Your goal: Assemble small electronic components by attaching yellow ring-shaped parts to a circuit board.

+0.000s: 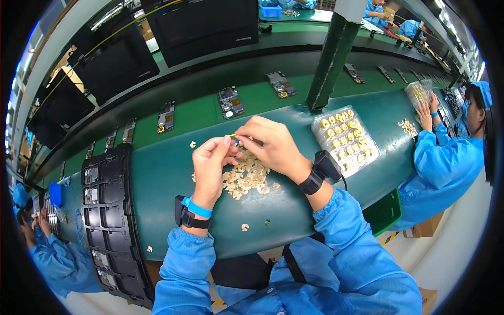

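My left hand (211, 161) and my right hand (273, 144) meet above the green work mat (173, 184), fingertips close together. Between their pinched thumbs and forefingers is a small thin yellow part (232, 136), seen nearly edge-on; its exact kind is too small to make out. Under my hands lies a loose pile of small cream-coloured curved pieces (242, 181). A few more lie scattered around it, one of these stray pieces (245, 227) towards the near edge. To the right of my right hand sits a clear plastic tray (362, 167) holding rows of round yellow parts (344, 128).
Beyond the mat, a green conveyor (202, 107) carries several circuit boards (230, 102). Stacked black trays (110, 210) stand at the left. A green post (331, 63) rises behind the clear tray. A co-worker (446, 157) sits at the right, another person (58, 257) at the far left.
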